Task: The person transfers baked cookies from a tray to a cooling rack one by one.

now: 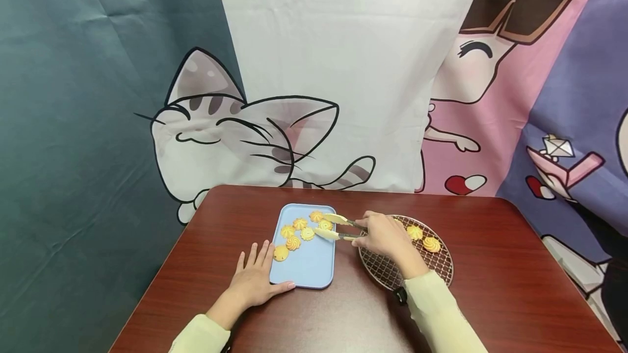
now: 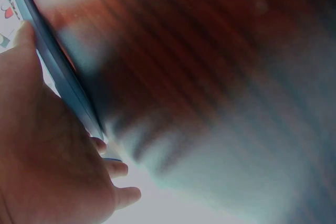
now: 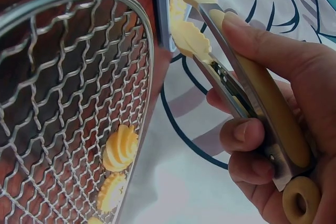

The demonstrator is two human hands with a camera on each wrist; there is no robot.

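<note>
Several piped butter cookies (image 1: 293, 242) lie on a blue rectangular tray (image 1: 304, 272). My left hand (image 1: 252, 283) rests at the tray's near left side, fingers spread and straight, thumb along the front edge. In the left wrist view, the tray's side (image 2: 60, 72) runs beside the palm. My right hand (image 1: 387, 237) grips a pair of tongs (image 3: 278, 111) with metal arms and pale yellow tips. These tips reach over the tray's right part, spread apart on either side of a cookie (image 1: 325, 225). Whether they touch it, I cannot tell.
A round wire rack (image 1: 375, 274) stands right of the tray, under my right forearm. It carries several cookies (image 1: 432, 244) near its far right rim. Both stand on a reddish-brown wooden table (image 1: 505, 266). A printed curtain (image 1: 343, 42) hangs behind the table's back edge.
</note>
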